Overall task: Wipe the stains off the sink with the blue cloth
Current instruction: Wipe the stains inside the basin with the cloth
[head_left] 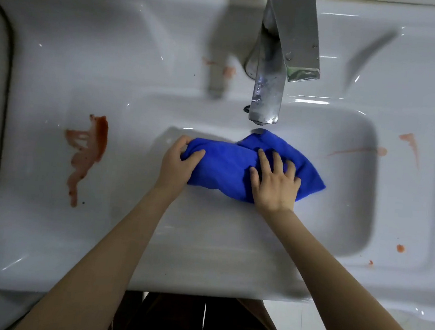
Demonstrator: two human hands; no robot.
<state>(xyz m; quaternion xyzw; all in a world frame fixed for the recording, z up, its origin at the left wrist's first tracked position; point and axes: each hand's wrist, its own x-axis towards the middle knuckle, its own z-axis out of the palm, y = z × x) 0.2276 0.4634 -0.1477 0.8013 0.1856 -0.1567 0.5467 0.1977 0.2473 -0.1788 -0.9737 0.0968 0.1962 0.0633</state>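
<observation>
On the head view I see the blue cloth (224, 165) bunched in the basin of the white sink (50, 229), just in front of the faucet (269, 85) spout. The left grip (179, 161) is curled round the cloth's left end with the thumb on top, while the right grip (274, 185) lies wide, fingers spread and pressing flat on the cloth's right half. A large red stain (88, 149) sits on the left ledge, well apart from the cloth, and fainter smears (410, 146) mark the right ledge.
</observation>
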